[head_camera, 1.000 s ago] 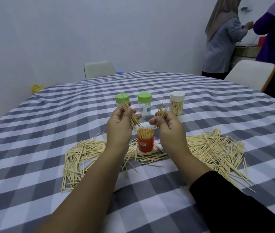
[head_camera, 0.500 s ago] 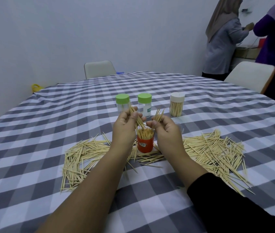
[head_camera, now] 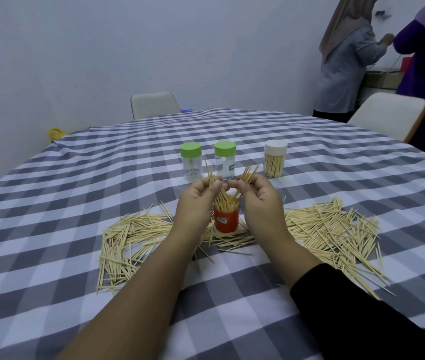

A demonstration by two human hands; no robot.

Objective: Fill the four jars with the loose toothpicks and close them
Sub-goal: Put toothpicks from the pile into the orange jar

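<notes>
The loose picks (head_camera: 333,229) lie in two flat spreads on the checked cloth (head_camera: 76,203), one to each side of the red jar (head_camera: 226,219), which stands open and nearly packed with picks on end. Beyond the red jar stand three capped jars: two green-lidded (head_camera: 190,161) ones, almost empty, and a white-lidded (head_camera: 275,158) one well filled. The left hand (head_camera: 196,201) and right hand (head_camera: 260,201) flank the red jar's mouth, about equally near, each with fingers curled round a small bundle (head_camera: 212,178) of picks. Both bundles slant up and away from the mouth, lower tips just over it. To drop in, they likely need tipping upright, along the jar's axis.
</notes>
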